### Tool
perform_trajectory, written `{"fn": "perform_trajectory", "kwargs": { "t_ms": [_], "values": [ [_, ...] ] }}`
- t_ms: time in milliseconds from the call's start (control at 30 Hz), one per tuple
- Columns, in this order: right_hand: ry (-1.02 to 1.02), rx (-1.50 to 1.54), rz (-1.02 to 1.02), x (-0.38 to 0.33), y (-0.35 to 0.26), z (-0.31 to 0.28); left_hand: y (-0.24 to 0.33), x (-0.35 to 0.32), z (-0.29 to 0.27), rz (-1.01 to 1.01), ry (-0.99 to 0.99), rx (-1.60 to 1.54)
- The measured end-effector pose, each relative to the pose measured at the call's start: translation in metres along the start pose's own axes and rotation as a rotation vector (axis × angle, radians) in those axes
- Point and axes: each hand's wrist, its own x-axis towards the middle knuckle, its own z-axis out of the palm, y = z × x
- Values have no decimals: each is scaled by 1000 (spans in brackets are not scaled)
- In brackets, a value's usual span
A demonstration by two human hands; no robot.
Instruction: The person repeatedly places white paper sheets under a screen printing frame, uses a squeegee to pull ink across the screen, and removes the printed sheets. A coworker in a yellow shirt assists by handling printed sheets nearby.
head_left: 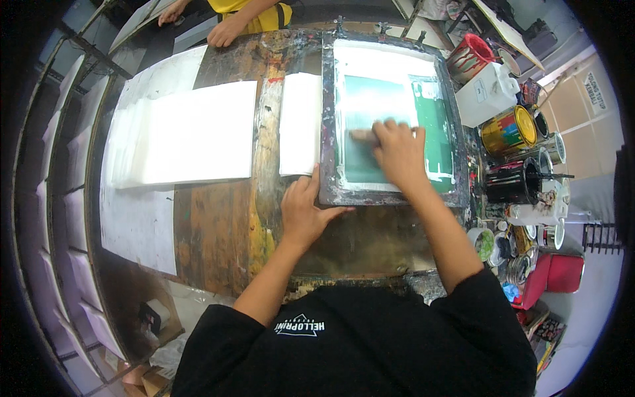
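Observation:
My right hand is over the mesh of a dark-framed printing screen, which carries a green area and a teal area with white margins. Its fingers are curled round something blurred and brownish that I cannot make out. At the near left corner of the frame, my left hand has its index finger and thumb spread apart. The index fingertip reaches the near edge of a white paper stack, which lies against the frame's left side. The thumb points along the frame's near edge.
A larger white paper stack lies left on the stained wooden table. Paint cans, a white jug and a red bucket crowd the right. Racks stand far left. Another person's hand rests on the far edge.

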Motion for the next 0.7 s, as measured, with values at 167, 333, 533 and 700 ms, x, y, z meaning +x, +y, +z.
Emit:
{"fn": "perform_trajectory", "kwargs": {
  "t_ms": [167, 333, 533, 700],
  "values": [
    [-93, -41, 57, 122, 57, 23, 5, 6, -4, 52, 43, -55],
    [-131, 90, 7, 184, 90, 20, 4, 4, -4, 69, 61, -87],
    [-12, -6, -16, 128, 63, 24, 1, -2, -3, 99, 69, -127],
    [-107, 88, -15, 13, 13, -32, 6, -1, -5, 111, 80, -131]
  ]
}}
